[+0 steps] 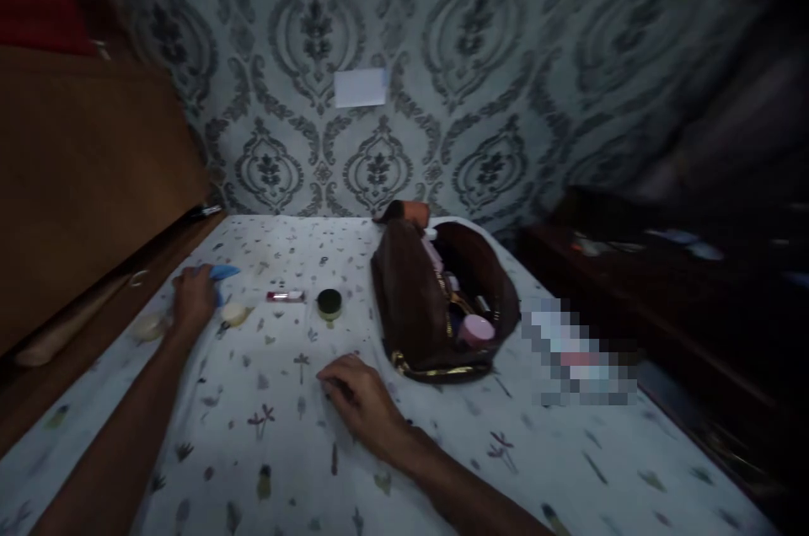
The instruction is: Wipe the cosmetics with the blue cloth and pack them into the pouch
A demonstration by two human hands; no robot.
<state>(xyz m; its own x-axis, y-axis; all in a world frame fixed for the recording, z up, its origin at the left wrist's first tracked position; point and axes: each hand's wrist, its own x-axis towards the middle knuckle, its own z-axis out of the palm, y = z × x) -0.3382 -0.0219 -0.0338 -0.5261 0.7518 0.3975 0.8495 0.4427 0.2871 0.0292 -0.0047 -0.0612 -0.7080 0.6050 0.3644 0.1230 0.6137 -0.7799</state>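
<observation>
My left hand (193, 298) is at the left side of the printed white cloth, its fingers closed on a blue item (225, 272) that sticks out past them; its kind cannot be made out. Close to that hand lie a pale rounded item (150, 326) and a small cream-coloured item (233, 314). My right hand (363, 405) rests on the cloth with its fingers curled in and nothing visible in them. Beyond it are a small lip gloss tube (286, 297) and a dark-lidded jar (329, 304). A brown zip bag (410, 292) stands unzipped, with a pink-lidded jar (477, 329) and other items inside.
A brown wooden panel (94, 190) rises along the left edge. Patterned wallpaper with a white plate (360, 88) backs the surface. A blurred-out patch (578, 355) lies right of the bag, and dark furniture (587, 266) stands beyond the right edge.
</observation>
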